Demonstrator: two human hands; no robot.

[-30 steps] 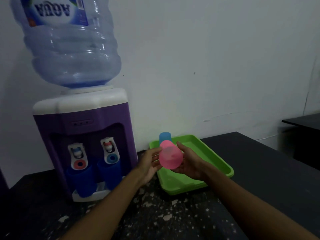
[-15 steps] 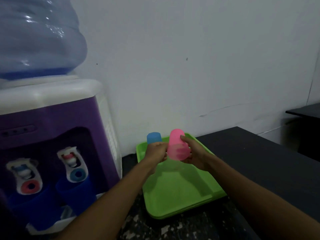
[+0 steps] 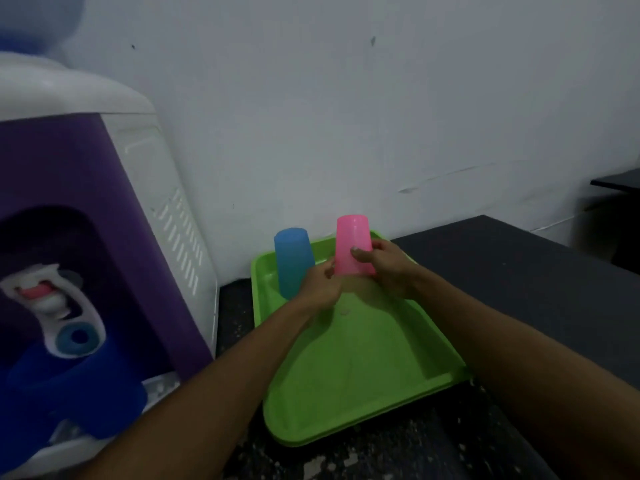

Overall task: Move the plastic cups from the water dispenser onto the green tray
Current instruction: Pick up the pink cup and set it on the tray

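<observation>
Pink plastic cup [image 3: 354,249], upside down, is held between both hands [image 3: 320,284] [image 3: 391,268] over the far end of the green tray [image 3: 363,368], just beside an upturned blue cup [image 3: 292,261]. Most of the tray floor lies open. Whether the pink cup's rim touches it is hidden. Water dispenser [image 3: 86,237] is cut off at left.

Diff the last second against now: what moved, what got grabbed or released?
The pink cup, held by both hands, went from tilted above the near edge of the green tray to bottom-up over its far end, beside the blue cup. Left hand and right hand still hold it; nothing was released. The blue cup stayed inverted at the tray's far left corner, and a dark blue cup remains at the dispenser.
</observation>
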